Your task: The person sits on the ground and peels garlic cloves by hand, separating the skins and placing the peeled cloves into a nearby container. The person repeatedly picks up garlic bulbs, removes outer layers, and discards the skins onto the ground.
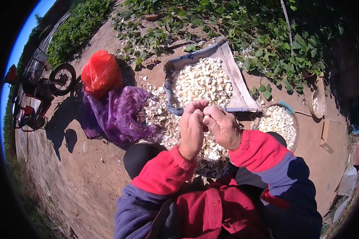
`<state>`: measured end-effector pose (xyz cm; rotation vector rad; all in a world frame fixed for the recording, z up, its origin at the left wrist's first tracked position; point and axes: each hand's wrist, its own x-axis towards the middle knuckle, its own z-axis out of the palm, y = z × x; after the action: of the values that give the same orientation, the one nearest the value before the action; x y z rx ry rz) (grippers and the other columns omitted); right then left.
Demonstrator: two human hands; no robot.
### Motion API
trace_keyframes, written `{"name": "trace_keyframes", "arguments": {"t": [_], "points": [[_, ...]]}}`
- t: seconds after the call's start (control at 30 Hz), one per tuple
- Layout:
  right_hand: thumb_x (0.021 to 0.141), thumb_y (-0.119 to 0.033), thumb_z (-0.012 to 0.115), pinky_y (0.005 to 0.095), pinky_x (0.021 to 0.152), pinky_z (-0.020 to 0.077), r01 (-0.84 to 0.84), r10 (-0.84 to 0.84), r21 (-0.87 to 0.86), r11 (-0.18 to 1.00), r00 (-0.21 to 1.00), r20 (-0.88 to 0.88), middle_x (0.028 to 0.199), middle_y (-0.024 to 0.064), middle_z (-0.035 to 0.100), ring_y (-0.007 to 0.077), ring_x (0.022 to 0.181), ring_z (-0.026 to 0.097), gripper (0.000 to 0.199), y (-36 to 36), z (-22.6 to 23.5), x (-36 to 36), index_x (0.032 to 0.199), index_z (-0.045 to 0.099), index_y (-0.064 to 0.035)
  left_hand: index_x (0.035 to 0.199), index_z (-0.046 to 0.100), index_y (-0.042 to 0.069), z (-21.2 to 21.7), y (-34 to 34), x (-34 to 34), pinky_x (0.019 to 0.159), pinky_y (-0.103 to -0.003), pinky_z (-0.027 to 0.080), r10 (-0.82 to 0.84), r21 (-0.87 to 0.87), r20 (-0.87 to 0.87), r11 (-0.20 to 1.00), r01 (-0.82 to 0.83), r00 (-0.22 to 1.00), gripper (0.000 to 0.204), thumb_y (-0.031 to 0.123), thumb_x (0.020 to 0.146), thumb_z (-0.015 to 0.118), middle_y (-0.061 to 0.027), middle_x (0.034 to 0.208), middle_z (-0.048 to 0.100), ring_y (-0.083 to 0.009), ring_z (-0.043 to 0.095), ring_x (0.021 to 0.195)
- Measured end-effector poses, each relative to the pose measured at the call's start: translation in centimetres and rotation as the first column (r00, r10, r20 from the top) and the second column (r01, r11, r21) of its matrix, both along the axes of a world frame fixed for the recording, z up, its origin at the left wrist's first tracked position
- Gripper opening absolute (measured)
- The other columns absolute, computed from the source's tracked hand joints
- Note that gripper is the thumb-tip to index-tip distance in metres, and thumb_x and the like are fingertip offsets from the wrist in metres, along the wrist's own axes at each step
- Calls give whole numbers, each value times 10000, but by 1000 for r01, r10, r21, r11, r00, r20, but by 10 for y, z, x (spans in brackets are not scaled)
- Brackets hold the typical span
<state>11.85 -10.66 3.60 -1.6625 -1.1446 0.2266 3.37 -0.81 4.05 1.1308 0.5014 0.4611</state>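
Observation:
My left hand [191, 133] and my right hand [225, 129] meet in front of me, fingertips pinched together. Between them shows a bit of a small pale garlic clove [206, 117], mostly covered by the fingers. Just beyond lies a scoop-shaped winnowing basket [239, 77] with a blue-wrapped rim, heaped with peeled garlic cloves [203, 81]. Dry garlic skins [169, 133] are piled on the ground under and left of my hands. To the right, a round basket [296, 133] holds more whitish pieces.
A purple mesh sack [121, 113] slumps at the left, with a red plastic bag [102, 73] behind it. Farther left stands a red motorbike [34, 101]. Green leafy plants [263, 36] border the far side. A cardboard box [326, 135] lies at the right.

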Motion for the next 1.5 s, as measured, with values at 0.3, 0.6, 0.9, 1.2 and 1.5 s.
{"name": "trace_keyframes", "arguments": {"t": [0.3,0.6,0.9,1.2,1.5], "points": [[947,-84,573,382,569,489,28,-23,53,998,996,-90,775,170,624,332,691,663,62,5,-4,1,988,558,-40,1115,583,-24,-10,-4,5,532,-188,412,49,-2,55,999,-49,997,335,182,974,360,-3,769,584,-38,498,601],[989,-120,509,351,586,506,36,-19,95,995,984,-175,786,160,649,307,716,693,112,6,-2,5,1036,579,-46,979,583,-61,-13,-9,11,474,-186,318,95,92,80,991,-102,992,330,203,984,385,-1,744,552,-27,404,534],[949,-94,563,359,610,515,103,-90,109,989,989,-119,857,167,648,328,776,687,115,3,-2,11,1058,562,-57,1142,535,4,-4,-6,17,558,-190,354,10,31,99,999,-13,995,320,257,993,409,-23,903,584,-35,454,632],[888,-110,636,396,593,515,12,-58,185,983,968,244,838,130,604,336,740,649,186,2,5,33,1054,562,-66,1275,434,67,1,11,20,674,-243,428,-207,-269,185,930,252,961,374,350,1031,431,-24,1003,578,-94,537,809],[730,-4,764,335,594,517,-3,-57,197,980,953,297,839,86,585,256,714,639,261,-6,17,36,939,616,-53,1275,450,92,8,13,16,586,-240,400,-217,-281,172,924,259,961,314,288,1033,408,-11,898,560,-98,519,726]]}}
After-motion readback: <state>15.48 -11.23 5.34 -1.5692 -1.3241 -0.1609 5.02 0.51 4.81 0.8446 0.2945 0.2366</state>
